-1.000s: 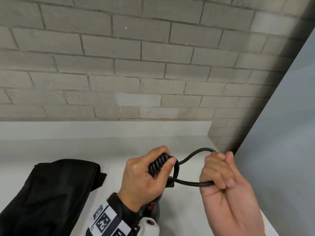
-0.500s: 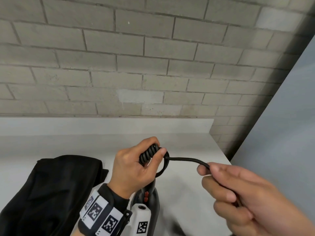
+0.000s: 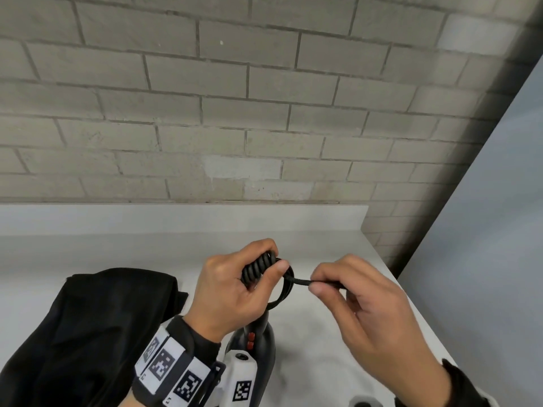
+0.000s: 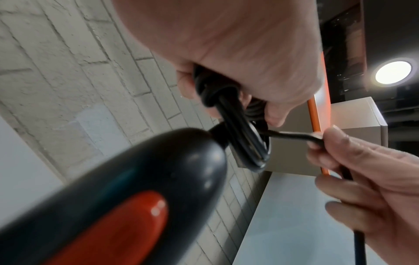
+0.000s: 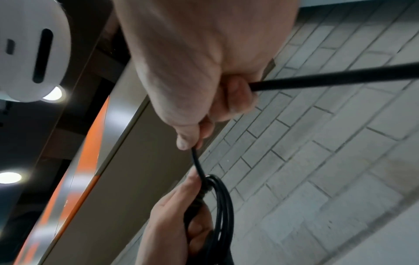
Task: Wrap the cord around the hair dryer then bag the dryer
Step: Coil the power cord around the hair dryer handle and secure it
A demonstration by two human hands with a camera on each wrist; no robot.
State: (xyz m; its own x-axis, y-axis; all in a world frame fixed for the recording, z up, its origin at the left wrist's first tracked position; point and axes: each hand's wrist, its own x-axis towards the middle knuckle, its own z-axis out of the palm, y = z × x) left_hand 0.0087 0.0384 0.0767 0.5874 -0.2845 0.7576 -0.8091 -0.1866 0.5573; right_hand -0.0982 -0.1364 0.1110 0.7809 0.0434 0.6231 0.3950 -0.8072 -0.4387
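Our left hand (image 3: pixel 235 284), low in the centre of the head view, is curled tight around a bundle of coiled black cord (image 3: pixel 260 267), thumb pressed over the top of the coils. Below the fist several loops of the same cord hang in a bunch, and under them the hair dryer (image 3: pixel 260 345) shows its dark handle with two small red buttons, partly hidden behind our wrist and the white tagged wristband (image 3: pixel 173 368). From the left wrist view the dryer (image 4: pixel 136 188) fills the lower left of the frame, black with a large red patch, its cord end running up into our closed fist (image 4: pixel 238 59).

Our right hand (image 3: pixel 370 312), just right of the left one and nearly touching it, pinches a straight stretch of the cord between thumb and forefinger, the other fingers loosely curled beneath. In the right wrist view (image 5: pixel 199 75) the cord (image 5: pixel 197 161) leaves the pinch and drops to the loops held by the left hand at the bottom of the frame, while another length runs off to the right edge.

At the lower left of the head view the black bag (image 3: pixel 88 333) lies crumpled on the white counter (image 3: pixel 323 333), beside our left forearm. Behind the counter stands a grey brick wall (image 3: pixel 235 113).
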